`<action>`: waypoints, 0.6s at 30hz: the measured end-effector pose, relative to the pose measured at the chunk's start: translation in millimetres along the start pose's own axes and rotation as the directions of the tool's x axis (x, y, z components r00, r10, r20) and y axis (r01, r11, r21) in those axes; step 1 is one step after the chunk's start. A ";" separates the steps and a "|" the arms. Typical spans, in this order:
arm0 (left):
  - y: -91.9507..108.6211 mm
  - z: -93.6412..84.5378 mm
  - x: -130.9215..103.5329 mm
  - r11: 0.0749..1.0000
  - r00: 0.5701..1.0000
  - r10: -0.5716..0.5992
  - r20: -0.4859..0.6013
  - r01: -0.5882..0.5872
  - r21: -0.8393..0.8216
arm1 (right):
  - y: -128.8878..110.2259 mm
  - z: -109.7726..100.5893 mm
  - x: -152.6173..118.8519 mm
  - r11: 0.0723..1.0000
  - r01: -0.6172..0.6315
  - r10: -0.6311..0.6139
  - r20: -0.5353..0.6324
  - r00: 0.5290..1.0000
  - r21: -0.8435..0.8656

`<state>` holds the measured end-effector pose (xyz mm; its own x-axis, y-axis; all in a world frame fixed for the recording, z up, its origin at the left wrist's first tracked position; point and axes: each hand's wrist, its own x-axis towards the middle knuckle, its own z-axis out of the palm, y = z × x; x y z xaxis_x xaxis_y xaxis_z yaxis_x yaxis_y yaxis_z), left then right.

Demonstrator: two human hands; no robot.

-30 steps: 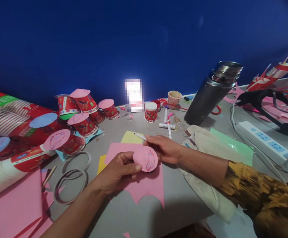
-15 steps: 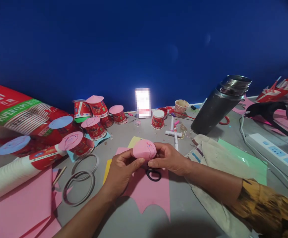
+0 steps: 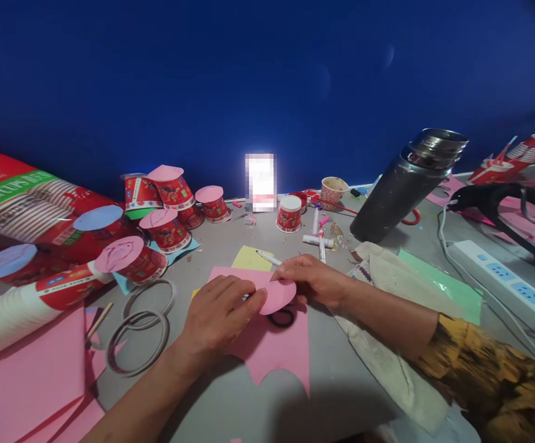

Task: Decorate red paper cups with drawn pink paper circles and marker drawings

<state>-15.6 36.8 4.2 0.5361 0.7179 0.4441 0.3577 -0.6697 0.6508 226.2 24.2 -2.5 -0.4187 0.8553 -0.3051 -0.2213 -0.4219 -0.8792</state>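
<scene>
**Pink disc is held between two hands**

I am looking from far away, and I see both hands close together over the middle of the grey table (image 3: 230, 237). Between them is the pink disc (image 3: 277, 299), tilted, above a pink sheet (image 3: 283, 357) with round cuts in its near edge.

The left hand (image 3: 221, 314) is narrow and holds the disc by its left edge; the other fingers are bent, with their backs turned up to me. The right hand (image 3: 316, 280) is also narrow, and it pinches the disc at the upper right side. How its hidden fingers are placed, I cannot tell.

Just below the disc I notice a black loop (image 3: 282, 318), partly covered. A white pen (image 3: 267, 257) lies across the yellow paper (image 3: 245, 258), near the right hand; whether the fingers touch it, I cannot tell.

To the left I have several red cups with paper tops, for example the pink-topped cup (image 3: 170, 192). One more cup (image 3: 288, 216) stands upside down behind the hands. On the right side there are a dark flask (image 3: 387, 194), a pale cloth (image 3: 382, 307) and a white power strip (image 3: 502, 280).
</scene>
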 end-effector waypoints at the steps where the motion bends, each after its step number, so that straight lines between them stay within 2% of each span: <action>1: 0.4 0.1 0.3 1.000 1.000 -0.017 0.002 0.017 -0.014 | -0.1 0.7 -0.8 0.999 -0.034 0.034 0.003 0.999 -0.015; 4: 1.9 2.5 2.8 0.998 0.999 -0.054 -0.004 0.054 -0.030 | -0.9 4.1 -2.8 0.995 -0.070 0.069 -0.022 0.997 -0.076; 7: 5.1 7.0 6.2 0.990 0.993 -0.112 -0.038 0.108 -0.090 | -2.0 7.9 -4.0 0.985 -0.020 0.001 -0.114 0.993 -0.169; 9: 8.9 9.6 7.7 0.966 0.975 -0.206 -0.087 0.188 -0.179 | -1.9 9.2 -3.9 0.971 0.034 -0.077 -0.177 0.981 -0.235; 11: 13.3 11.0 8.2 0.905 0.934 -0.348 -0.083 0.312 -0.289 | -0.7 9.3 -2.8 0.948 0.083 -0.156 -0.224 0.962 -0.308; 13: 17.4 11.7 8.3 0.822 0.880 -0.476 -0.016 0.438 -0.363 | 1.6 8.5 -1.3 0.922 0.114 -0.218 -0.253 0.943 -0.369; 15: 19.9 13.2 8.3 0.756 0.836 -0.546 0.049 0.517 -0.401 | 4.2 8.2 0.2 0.909 0.134 -0.254 -0.271 0.929 -0.394; 18: 19.9 17.4 9.0 0.665 0.790 -0.601 0.125 0.580 -0.470 | 7.0 9.3 1.5 0.934 0.142 -0.241 -0.286 0.927 -0.328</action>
<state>9.7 26.6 10.4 0.3038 0.9455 -0.1171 0.1892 0.0606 0.9801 215.8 19.8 -5.6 -0.0828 0.9810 -0.1753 0.0227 -0.1740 -0.9845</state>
